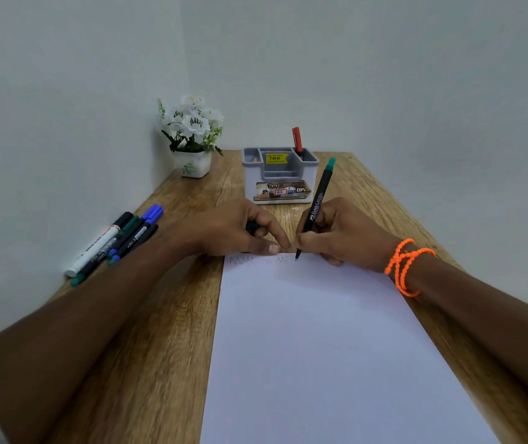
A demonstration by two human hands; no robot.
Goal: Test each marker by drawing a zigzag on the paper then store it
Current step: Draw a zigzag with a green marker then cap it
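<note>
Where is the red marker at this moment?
In the head view the red marker stands upright in the back right compartment of the grey organizer, at the far end of the table, right of the flower pot.

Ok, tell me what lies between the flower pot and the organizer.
Only bare wooden table lies between the flower pot and the organizer, as the head view shows.

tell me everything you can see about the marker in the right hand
The marker is slim, with a black barrel, white Faber-Castell lettering and a teal end plug. It is uncapped and tilted, its top leaning away to the right. Its fine tip touches the top edge of the white paper, at the end of a faint zigzag. The right hand pinches its lower barrel.
</note>
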